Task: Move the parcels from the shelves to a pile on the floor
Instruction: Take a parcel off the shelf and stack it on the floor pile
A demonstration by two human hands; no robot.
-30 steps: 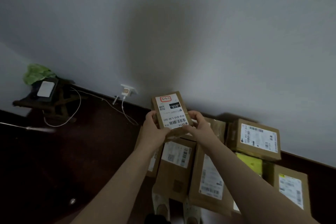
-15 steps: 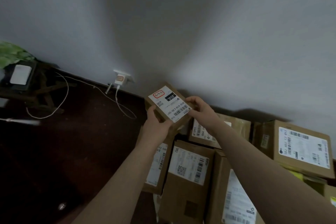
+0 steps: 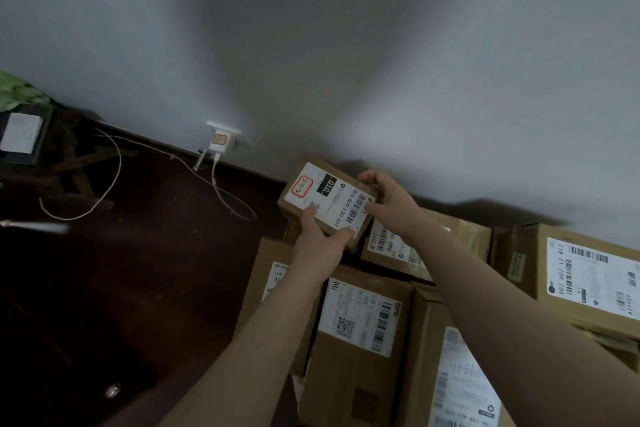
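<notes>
Small parcel held over far-left end of pile on floor, label up, long axis slanting far-left to near-right. Left hand grips near edge; right hand pinches right end. Judgement: set-down spot lies straight below.

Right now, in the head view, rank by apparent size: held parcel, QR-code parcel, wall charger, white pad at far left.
1. QR-code parcel, but it is nearest the camera.
2. held parcel.
3. white pad and wall charger look alike; not ranked.
</notes>
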